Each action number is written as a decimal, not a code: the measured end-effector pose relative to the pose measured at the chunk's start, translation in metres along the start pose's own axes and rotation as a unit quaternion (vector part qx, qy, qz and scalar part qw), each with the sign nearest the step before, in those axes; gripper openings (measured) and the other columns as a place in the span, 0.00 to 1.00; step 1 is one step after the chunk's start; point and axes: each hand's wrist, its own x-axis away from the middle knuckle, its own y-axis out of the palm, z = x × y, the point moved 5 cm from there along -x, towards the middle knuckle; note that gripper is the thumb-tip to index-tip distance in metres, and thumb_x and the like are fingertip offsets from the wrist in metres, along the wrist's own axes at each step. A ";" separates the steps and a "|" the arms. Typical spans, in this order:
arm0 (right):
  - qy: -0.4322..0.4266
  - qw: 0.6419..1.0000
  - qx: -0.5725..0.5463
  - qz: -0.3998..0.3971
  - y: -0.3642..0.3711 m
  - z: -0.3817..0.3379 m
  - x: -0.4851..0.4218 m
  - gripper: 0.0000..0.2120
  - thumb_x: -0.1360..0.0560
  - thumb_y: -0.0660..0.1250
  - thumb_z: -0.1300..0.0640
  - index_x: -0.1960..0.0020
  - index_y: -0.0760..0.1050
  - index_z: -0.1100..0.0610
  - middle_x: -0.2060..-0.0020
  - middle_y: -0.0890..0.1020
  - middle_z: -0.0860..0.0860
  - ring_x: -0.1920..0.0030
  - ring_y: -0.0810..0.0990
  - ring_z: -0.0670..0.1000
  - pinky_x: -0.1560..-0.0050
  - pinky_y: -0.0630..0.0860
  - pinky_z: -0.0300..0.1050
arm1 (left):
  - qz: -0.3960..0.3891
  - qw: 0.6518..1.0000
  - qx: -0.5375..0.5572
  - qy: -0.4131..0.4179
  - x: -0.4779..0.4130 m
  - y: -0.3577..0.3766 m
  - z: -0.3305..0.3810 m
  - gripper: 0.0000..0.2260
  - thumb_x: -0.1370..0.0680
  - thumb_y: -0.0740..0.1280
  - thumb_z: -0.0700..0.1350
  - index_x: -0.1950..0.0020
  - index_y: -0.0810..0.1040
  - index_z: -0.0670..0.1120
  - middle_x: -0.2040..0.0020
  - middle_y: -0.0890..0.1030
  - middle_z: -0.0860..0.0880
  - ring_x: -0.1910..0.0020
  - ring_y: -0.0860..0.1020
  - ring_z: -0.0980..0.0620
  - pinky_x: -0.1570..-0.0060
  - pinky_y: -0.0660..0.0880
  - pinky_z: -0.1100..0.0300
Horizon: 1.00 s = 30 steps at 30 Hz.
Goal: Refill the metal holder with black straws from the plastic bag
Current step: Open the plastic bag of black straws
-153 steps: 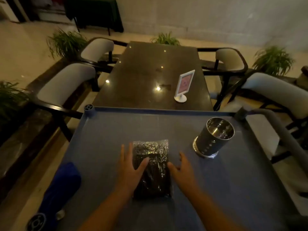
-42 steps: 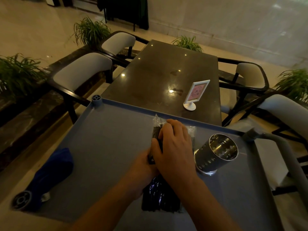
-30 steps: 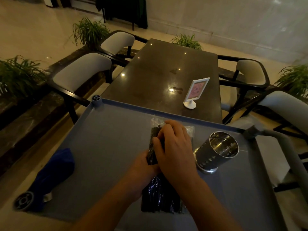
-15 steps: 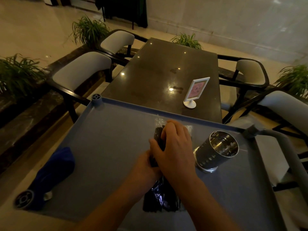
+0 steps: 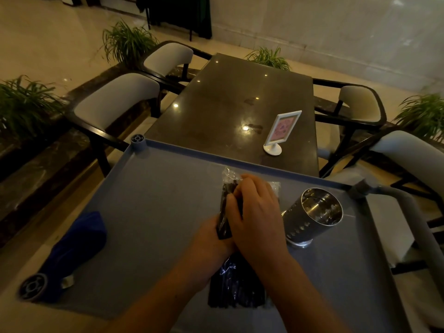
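The big gray cart tray carries everything here, and past its far edge stands a dark dining table with a small sign stand on it. A blue cloth lies by the tray's near left corner. The metal holder stands by the far right corner, shiny inside, and it looks empty, so the refill has hardly begun. The plastic bag of black straws lies in the middle of the tray, just left of the holder, with its crinkly end pointing at the far edge. The left hand is under the right one and seems to hold the bag, but its grip is mostly hidden, so I cannot tell how tight it is. The right hand is on top with its grip curled around the far end of the bag, where some straws poke up. This looks like the opening step. To do it well, I think the left hand should keep the bag steady while the right hand pulls the plastic open slowly, so straws do not spill on the tray. The holder is close to the right hand, so a bump could tip it.
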 end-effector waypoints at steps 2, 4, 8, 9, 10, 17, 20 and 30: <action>-0.004 1.000 -0.007 -0.005 0.000 0.000 0.001 0.05 0.22 0.62 0.54 0.56 0.70 0.55 0.45 0.78 0.53 0.44 0.74 0.51 0.40 0.74 0.51 | 0.008 1.000 0.008 -0.011 -0.001 -0.001 -0.003 0.10 0.30 0.75 0.53 0.50 0.83 0.57 0.51 0.87 0.51 0.54 0.86 0.53 0.59 0.81 0.63; -0.006 1.000 -0.012 -0.018 0.000 0.001 0.001 0.05 0.22 0.62 0.54 0.55 0.71 0.55 0.42 0.77 0.52 0.40 0.73 0.51 0.37 0.72 0.50 | 0.009 1.000 0.022 -0.019 0.000 -0.001 -0.004 0.10 0.30 0.75 0.53 0.51 0.83 0.57 0.52 0.88 0.50 0.54 0.86 0.53 0.61 0.81 0.66; -0.006 0.999 -0.044 -0.032 -0.004 0.004 0.003 0.04 0.24 0.65 0.54 0.55 0.73 0.54 0.37 0.75 0.52 0.34 0.70 0.50 0.35 0.69 0.45 | -0.004 0.998 0.059 -0.025 0.002 0.000 -0.002 0.09 0.30 0.77 0.52 0.52 0.84 0.56 0.53 0.88 0.48 0.55 0.87 0.49 0.61 0.81 0.64; -0.009 0.998 -0.049 -0.035 -0.005 0.005 0.003 0.03 0.24 0.66 0.56 0.55 0.73 0.54 0.37 0.74 0.52 0.34 0.69 0.49 0.35 0.68 0.44 | -0.006 0.997 0.068 -0.029 0.003 0.000 -0.002 0.09 0.30 0.77 0.52 0.51 0.84 0.55 0.53 0.88 0.47 0.55 0.87 0.48 0.60 0.82 0.63; -0.012 0.998 -0.053 -0.036 -0.006 0.006 0.003 0.03 0.25 0.67 0.58 0.55 0.73 0.54 0.36 0.73 0.51 0.34 0.69 0.48 0.35 0.68 0.44 | -0.006 0.997 0.073 -0.034 0.003 0.000 -0.002 0.10 0.30 0.77 0.51 0.50 0.84 0.53 0.52 0.88 0.46 0.54 0.87 0.47 0.60 0.82 0.61; -0.007 0.996 -0.080 -0.026 -0.012 0.012 0.006 0.04 0.26 0.66 0.60 0.55 0.72 0.53 0.36 0.71 0.49 0.33 0.67 0.46 0.38 0.70 0.43 | -0.024 0.994 0.095 -0.038 0.003 0.004 0.000 0.14 0.29 0.78 0.47 0.45 0.83 0.47 0.50 0.87 0.42 0.51 0.86 0.41 0.56 0.82 0.56; 0.000 0.996 -0.094 -0.010 -0.015 0.015 0.006 0.04 0.26 0.66 0.59 0.55 0.72 0.51 0.37 0.72 0.48 0.35 0.68 0.45 0.39 0.71 0.44 | -0.032 0.994 0.097 -0.035 0.003 0.005 0.001 0.13 0.29 0.77 0.45 0.45 0.83 0.47 0.50 0.87 0.41 0.50 0.86 0.40 0.56 0.83 0.55; 0.037 0.986 -0.164 0.008 -0.028 0.030 0.000 0.01 0.25 0.66 0.57 0.55 0.74 0.52 0.51 0.78 0.42 0.48 0.76 0.39 0.49 0.72 0.32 | -0.050 0.991 0.109 -0.055 0.004 0.007 -0.008 0.12 0.27 0.76 0.44 0.44 0.83 0.50 0.45 0.86 0.42 0.46 0.85 0.41 0.50 0.83 0.50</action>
